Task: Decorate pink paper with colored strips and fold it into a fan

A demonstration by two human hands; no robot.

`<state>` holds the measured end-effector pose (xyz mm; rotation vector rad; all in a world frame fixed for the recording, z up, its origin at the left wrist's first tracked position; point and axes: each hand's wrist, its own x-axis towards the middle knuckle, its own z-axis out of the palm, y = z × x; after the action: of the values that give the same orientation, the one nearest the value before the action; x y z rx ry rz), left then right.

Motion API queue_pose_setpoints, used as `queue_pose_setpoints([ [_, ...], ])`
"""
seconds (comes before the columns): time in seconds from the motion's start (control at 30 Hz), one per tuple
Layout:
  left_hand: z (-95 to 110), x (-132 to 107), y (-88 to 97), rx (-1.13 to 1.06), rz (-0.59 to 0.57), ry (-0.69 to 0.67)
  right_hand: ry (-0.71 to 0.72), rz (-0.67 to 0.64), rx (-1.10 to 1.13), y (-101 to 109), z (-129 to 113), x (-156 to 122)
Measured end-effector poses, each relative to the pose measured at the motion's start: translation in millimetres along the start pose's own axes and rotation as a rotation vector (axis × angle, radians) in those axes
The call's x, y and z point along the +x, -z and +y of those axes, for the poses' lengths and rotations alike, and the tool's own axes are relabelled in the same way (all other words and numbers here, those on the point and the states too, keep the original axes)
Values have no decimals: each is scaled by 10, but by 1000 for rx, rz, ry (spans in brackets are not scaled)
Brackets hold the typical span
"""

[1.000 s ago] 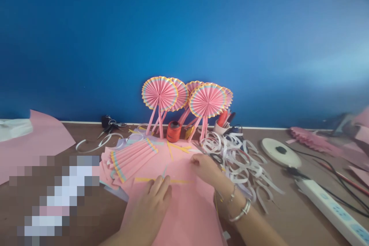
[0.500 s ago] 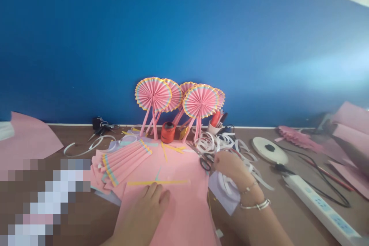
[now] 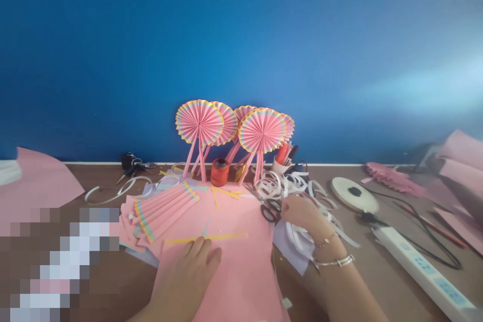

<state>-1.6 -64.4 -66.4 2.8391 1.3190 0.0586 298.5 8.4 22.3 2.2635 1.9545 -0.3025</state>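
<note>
My left hand (image 3: 190, 271) lies flat on a sheet of pink paper (image 3: 241, 274), fingers stretched out. Its fingertips touch a thin yellow paper strip (image 3: 230, 236) along the sheet's far edge. Over on the right, my right hand (image 3: 302, 214) has its fingers curled together beside the scissors (image 3: 269, 211) and a tangle of curled white strips (image 3: 271, 186). What it holds, if anything, is hidden. Left of the sheet lies a stack of pleated pink paper (image 3: 166, 209) with yellow and blue edges. Small blue and yellow strips (image 3: 226, 193) lie beyond the sheet's edge.
Several round pink pleated fans (image 3: 199, 123) on paper sticks lean at the blue wall, behind a red-orange roll (image 3: 219, 173). A pen cup (image 3: 281, 166) stands beside them. Keys (image 3: 136, 166) lie back left. To the right are a white round device (image 3: 352, 194), cable and power strip (image 3: 422, 266).
Both hands stay in nearly the same places. The view has shifted very slightly, and the yellow strip now sits a little tilted under my left fingertips.
</note>
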Motion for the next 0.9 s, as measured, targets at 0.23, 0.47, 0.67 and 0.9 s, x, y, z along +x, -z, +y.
queue_pose_setpoints([
  [0.23, -1, 9, 66, -29, -34, 4, 101, 58, 309, 41, -260, -46],
  [0.47, 4, 29, 128, -22, -64, 4, 188, -101, 397, -85, -177, 64],
  [0.67, 5, 20, 76, -6, -25, 11, 233, -184, 495, -15, -168, 3],
  [0.9, 5, 9, 84, 8, -14, -8, 328, -336, 599, -162, -446, -65],
])
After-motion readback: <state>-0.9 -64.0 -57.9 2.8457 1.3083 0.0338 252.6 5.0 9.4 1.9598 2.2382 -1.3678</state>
